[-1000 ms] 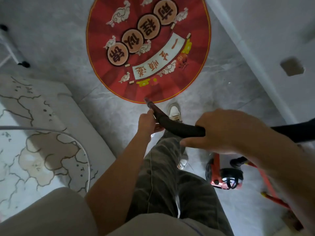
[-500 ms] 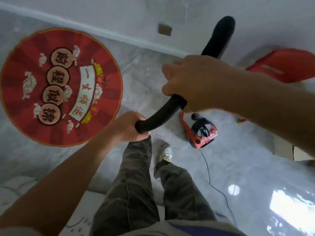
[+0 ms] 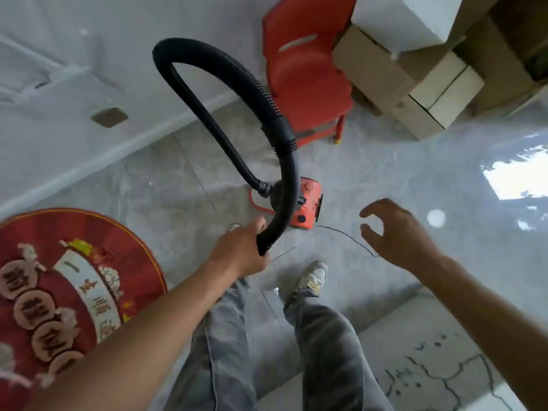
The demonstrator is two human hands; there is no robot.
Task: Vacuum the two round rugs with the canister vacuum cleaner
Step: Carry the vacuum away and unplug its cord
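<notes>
grey floor (image 3: pixel 415 185) open toward 3 | red round rug (image 3: pixel 74 277) at 8, cut by frame edge | boxes (image 3: pixel 415 84) and chair (image 3: pixel 305 69) crowd 1 | hose (image 3: pixel 207 93) loops at 12 | canister vacuum (image 3: pixel 308 203) centre, half behind hose | left hand (image 3: pixel 240 253) grips hose end | right hand (image 3: pixel 397 232) spread wide, empty

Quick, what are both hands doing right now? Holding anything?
Left hand: closed round the black hose.
Right hand: open, fingers loosely spread, holding nothing.

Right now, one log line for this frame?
left grip: holds black hose end | right grip: open, holds nothing | canister vacuum: on floor ahead | red round rug: at left, hose off it
</notes>
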